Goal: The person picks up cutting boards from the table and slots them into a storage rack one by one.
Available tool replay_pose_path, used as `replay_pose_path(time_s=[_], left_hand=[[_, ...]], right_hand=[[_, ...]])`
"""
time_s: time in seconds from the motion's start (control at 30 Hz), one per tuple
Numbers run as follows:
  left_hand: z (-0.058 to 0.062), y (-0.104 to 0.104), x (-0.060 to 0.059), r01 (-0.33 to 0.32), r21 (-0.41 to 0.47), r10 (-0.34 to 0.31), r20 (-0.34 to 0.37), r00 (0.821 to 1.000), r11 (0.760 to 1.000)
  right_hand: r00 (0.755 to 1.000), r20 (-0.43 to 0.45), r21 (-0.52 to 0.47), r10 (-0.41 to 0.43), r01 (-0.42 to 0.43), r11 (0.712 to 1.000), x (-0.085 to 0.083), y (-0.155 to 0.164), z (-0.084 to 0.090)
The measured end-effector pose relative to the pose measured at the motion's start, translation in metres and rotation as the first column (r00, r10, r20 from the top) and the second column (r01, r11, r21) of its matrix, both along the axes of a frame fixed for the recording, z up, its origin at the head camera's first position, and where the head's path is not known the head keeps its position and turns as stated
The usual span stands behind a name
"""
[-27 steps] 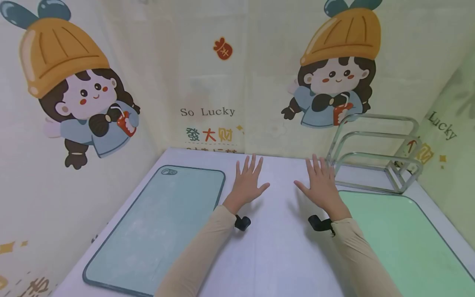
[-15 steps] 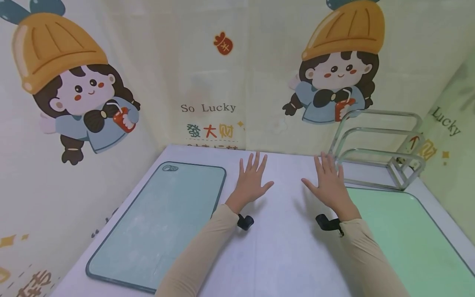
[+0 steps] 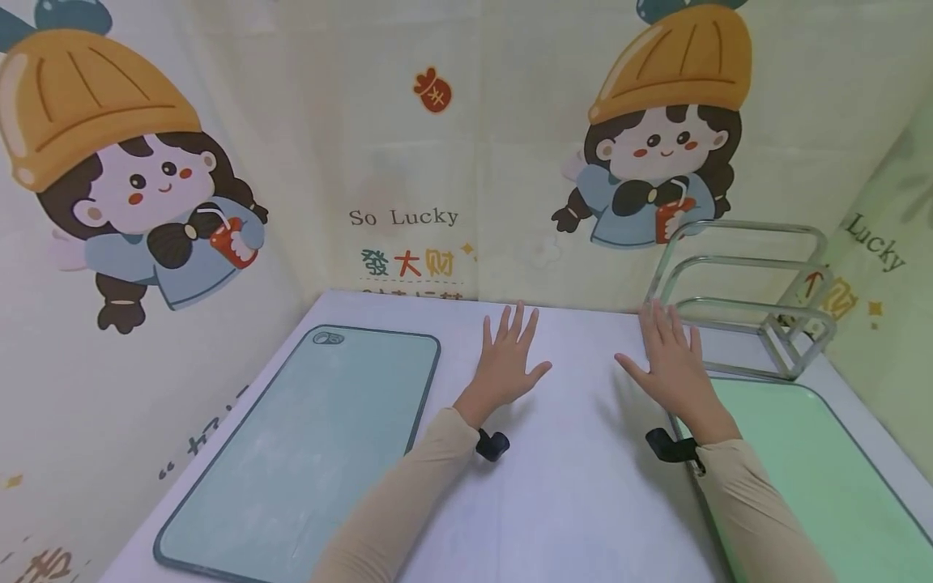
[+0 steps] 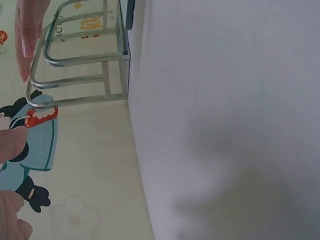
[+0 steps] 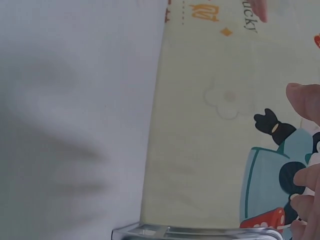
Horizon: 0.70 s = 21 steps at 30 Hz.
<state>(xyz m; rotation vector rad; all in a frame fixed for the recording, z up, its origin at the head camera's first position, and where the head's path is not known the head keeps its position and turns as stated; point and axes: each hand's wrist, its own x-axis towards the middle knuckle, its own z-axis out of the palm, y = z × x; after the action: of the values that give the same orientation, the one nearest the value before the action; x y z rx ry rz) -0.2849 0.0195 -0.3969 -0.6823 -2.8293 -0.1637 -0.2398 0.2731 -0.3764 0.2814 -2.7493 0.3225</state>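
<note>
A blue-grey board [image 3: 306, 445] lies flat on the left part of the white table [image 3: 568, 502], well left of both hands. The left hand [image 3: 508, 366] hovers palm down over the bare table middle, fingers straight and spread, holding nothing. The right hand [image 3: 674, 369] is likewise flat and spread with nothing in its grasp; its fingertips reach up to the near end of the metal rack [image 3: 743, 300], though I cannot tell whether they touch it. The rack stands at the back right by the cartoon-printed wall. A green board [image 3: 802, 486] lies just in front of the rack, under the right wrist.
</note>
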Motion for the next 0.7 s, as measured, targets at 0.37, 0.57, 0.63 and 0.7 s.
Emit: replay_pose_path(time_s=[0.37, 0.57, 0.63, 0.7], left_hand=[[-0.004, 0.026, 0.004, 0.059, 0.061, -0.06, 0.011, 0.998, 0.996], [-0.006, 0.044, 0.006, 0.081, 0.069, -0.08, -0.011, 0.997, 0.994], [-0.006, 0.05, 0.006, 0.089, 0.073, -0.088, -0.021, 0.996, 0.993], [-0.005, 0.056, 0.005, 0.098, 0.076, -0.097, -0.021, 0.995, 0.992]], right_hand=[[0.996, -0.081, -0.058, -0.029, 0.024, 0.998, 0.006, 0.019, -0.001], [0.989, -0.138, -0.068, -0.05, 0.041, 0.997, 0.008, 0.031, 0.0], [0.987, -0.149, -0.071, -0.054, 0.044, 0.996, 0.009, 0.035, 0.0], [0.986, -0.157, -0.076, -0.06, 0.049, 0.996, 0.009, 0.04, 0.0]])
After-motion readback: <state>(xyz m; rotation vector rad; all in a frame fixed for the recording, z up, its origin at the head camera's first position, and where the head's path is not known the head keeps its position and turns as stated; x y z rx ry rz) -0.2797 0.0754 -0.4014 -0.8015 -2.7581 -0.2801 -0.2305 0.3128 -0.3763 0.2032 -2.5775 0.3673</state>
